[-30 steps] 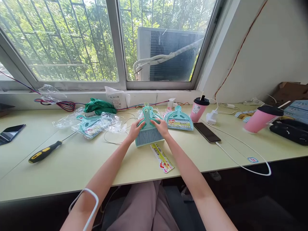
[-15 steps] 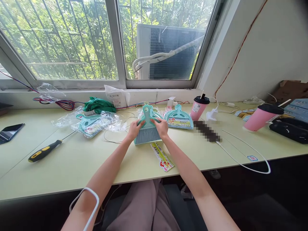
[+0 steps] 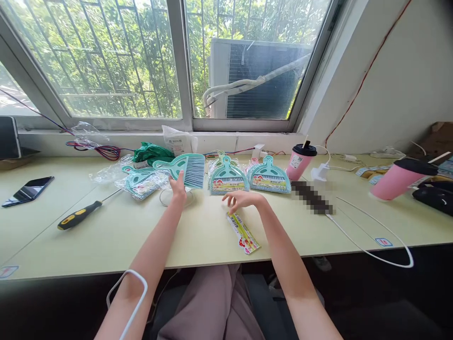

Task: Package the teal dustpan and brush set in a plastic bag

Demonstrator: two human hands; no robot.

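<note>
My left hand [image 3: 178, 190] grips a mint-green dustpan and brush set [image 3: 194, 171], raised and turned sideways with its handle to the left and its grey bristles to the right. Over the near middle of the table, my right hand [image 3: 242, 200] is loosely bent with fingers apart, holding nothing. Just beneath its fingertips lies a yellow printed label card [image 3: 245, 234]; whether they touch is unclear. Behind it, two wrapped dustpan sets [image 3: 228, 172] [image 3: 269, 172] stand side by side with labels on. Another wrapped set [image 3: 139, 184] lies left of my left hand.
A screwdriver [image 3: 79, 216] and a phone [image 3: 27, 190] lie on the left. Green plastic [image 3: 154, 152] and clear wrapping [image 3: 109, 174] are at the back. Two pink cups [image 3: 296, 165] [image 3: 391, 182] and a white cable [image 3: 375, 264] occupy the right.
The dustpan set has moved left and turned from upright to sideways. My right hand has let go of it and come down toward the label card. The view has shifted slightly.
</note>
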